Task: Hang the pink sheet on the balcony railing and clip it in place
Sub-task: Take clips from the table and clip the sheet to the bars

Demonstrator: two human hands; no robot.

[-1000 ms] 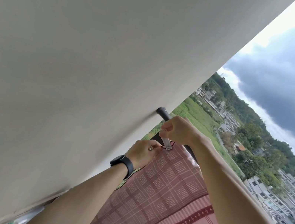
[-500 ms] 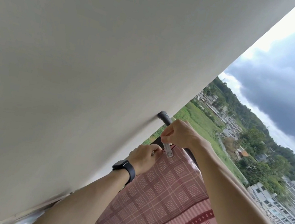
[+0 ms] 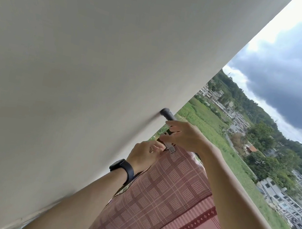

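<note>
Clipping the pink sheet [image 3: 170, 187] to the balcony railing [image 3: 167, 114]

You are pinching the metal clip [image 3: 170, 148] in your right hand [image 3: 184, 137], while your left hand [image 3: 145, 154] is gripping the sheet's top edge beside it. The sheet is draping over the railing by the white wall [image 3: 75, 61].

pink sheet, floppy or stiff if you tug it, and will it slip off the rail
Probably floppy: the pink sheet drapes and creases over the railing. Likely light, thin cloth; might slide on that smooth tube without the clip.
</note>
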